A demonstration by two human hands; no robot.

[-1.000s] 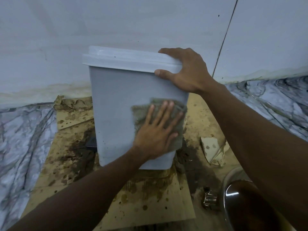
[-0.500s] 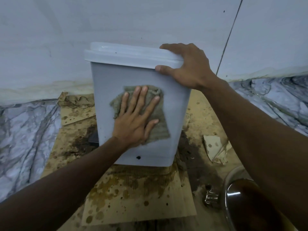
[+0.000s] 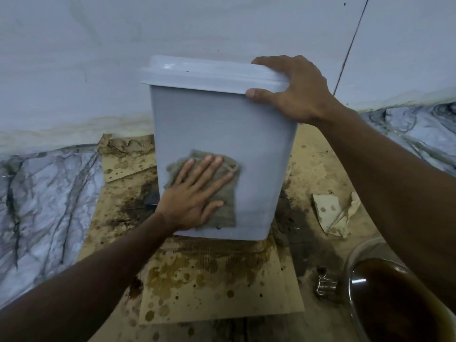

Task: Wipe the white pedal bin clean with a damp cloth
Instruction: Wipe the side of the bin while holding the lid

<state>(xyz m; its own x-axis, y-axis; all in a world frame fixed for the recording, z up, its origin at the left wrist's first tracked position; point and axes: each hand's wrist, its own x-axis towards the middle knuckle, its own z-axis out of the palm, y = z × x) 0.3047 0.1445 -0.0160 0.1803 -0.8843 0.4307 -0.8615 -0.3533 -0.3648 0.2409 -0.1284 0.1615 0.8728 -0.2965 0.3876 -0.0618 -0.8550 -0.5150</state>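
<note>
Your left hand (image 3: 195, 198) lies flat, fingers spread and straight, pressing the cloth (image 3: 223, 208) against the bin's (image 3: 222, 124) lower front. Your right hand (image 3: 293, 90) curls over the lid's (image 3: 197, 72) right corner, thumb on the rim. The bin stands on stained cardboard (image 3: 222, 287) by the wall (image 3: 98, 58); a bowl (image 3: 385, 304) of brown liquid sits near right.

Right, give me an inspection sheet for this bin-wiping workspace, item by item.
Surface: stained cardboard sheets over a marbled floor.
Job's things: white pedal bin stands on the cardboard, lid closed; cloth lies flat on its front face, low down.
Clutter: torn cardboard scrap, bowl of dark liquid, small metal object, all right of the bin.
Hands: left hand presses the cloth with straight fingers; right hand grips the lid's right corner.
Cables: nothing seen.
Surroundings: white wall behind, stained along its foot.
</note>
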